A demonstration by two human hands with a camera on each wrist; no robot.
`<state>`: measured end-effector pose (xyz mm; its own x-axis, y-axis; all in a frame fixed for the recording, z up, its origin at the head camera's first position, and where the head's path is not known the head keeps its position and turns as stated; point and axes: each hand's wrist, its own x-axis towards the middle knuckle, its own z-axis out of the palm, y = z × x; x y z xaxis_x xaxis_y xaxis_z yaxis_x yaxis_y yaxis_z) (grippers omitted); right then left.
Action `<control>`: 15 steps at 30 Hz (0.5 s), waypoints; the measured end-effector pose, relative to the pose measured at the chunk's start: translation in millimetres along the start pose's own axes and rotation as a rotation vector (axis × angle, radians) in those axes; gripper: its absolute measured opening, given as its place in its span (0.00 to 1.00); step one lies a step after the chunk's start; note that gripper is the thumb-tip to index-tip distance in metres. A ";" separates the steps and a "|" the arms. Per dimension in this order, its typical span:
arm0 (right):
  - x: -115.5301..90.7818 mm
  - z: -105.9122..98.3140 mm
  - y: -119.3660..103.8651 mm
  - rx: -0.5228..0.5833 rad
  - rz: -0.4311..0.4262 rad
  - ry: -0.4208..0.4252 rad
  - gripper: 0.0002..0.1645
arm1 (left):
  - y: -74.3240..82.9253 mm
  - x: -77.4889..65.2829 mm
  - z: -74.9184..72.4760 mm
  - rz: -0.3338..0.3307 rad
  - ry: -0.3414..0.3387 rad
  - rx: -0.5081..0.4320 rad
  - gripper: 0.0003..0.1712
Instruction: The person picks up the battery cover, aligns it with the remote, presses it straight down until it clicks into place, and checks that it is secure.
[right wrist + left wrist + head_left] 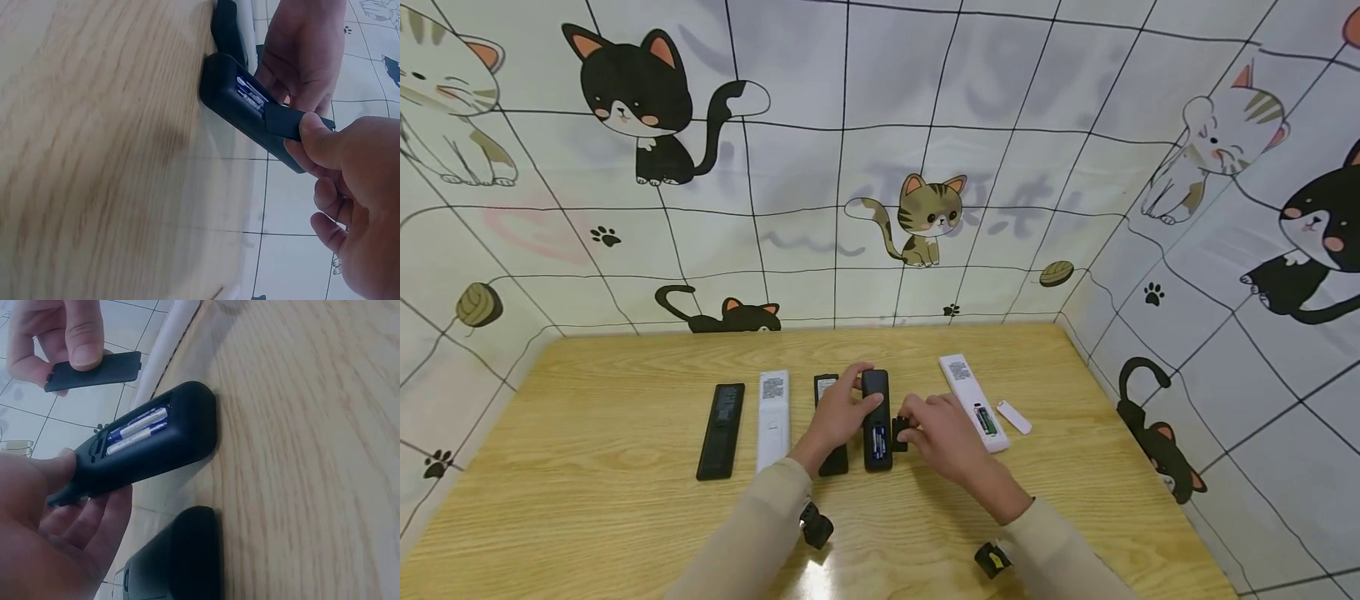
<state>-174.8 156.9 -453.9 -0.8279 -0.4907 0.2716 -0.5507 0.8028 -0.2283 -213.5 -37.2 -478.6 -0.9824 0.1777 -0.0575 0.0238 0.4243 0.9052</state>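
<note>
Nearest, along the lower edge: two pale sleeves, with small black devices at the wrists.

Next, left hand: fingers curled round a black remote, thumb across its back. Remote at mid-table, back upward, tilted in the grip; near end at or just over the wood, contact not clear. Back open at the near end, with two blue-and-white batteries side by side inside.

Right hand: thumb and forefinger closed in a pinch on a small black cover, remaining fingers loosely bent. Cover just beside the remote's right edge and apart from the opening in the left wrist view.

Around these, on a wood-grain table, left to right: one slim dark remote; one white remote with printed label, near end behind the left arm; one second dark remote, partly hidden by the left hand; beyond the right hand, one open-backed white remote, slanted, green battery showing, loose white cover just to its right.

Farthest: white grid-patterned backdrop, printed with cartoon cats, yarn balls and paw prints.
</note>
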 end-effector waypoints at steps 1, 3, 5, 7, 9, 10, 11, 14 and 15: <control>0.4 0.4 -1.3 -0.002 -0.006 0.005 0.15 | -0.2 -0.3 -0.4 0.006 -0.004 -0.004 0.29; 0.9 1.4 -3.6 -0.012 -0.015 0.010 0.15 | -1.1 -0.6 -1.0 0.025 -0.006 -0.002 0.29; 1.8 2.2 -6.3 -0.005 -0.022 0.006 0.15 | -1.8 -0.7 -1.1 0.035 -0.005 0.000 0.29; 2.5 3.5 -8.6 -0.004 -0.028 0.000 0.15 | -2.6 -0.7 -0.9 0.047 -0.004 0.003 0.28; 3.4 5.0 -10.6 -0.003 -0.032 -0.004 0.15 | -3.1 -0.9 -0.6 0.058 0.003 0.004 0.28; 3.8 6.0 -11.3 -0.003 -0.032 -0.006 0.15 | -3.1 -1.0 -0.4 0.058 0.005 0.001 0.28; 4.1 6.9 -11.9 -0.008 -0.033 -0.006 0.15 | -3.1 -1.2 -0.4 0.064 0.007 -0.001 0.28; 4.3 9.7 -13.2 -0.023 -0.035 -0.002 0.16 | -3.2 -1.8 0.0 0.076 0.011 -0.005 0.28; 4.3 10.5 -13.5 -0.026 -0.039 0.002 0.16 | -3.0 -2.1 0.1 0.076 0.011 -0.005 0.29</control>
<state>-172.0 140.3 -459.4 -0.8057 -0.5211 0.2817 -0.5795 0.7918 -0.1927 -211.5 -38.8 -481.2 -0.9797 0.1998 0.0164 0.0978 0.4051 0.9090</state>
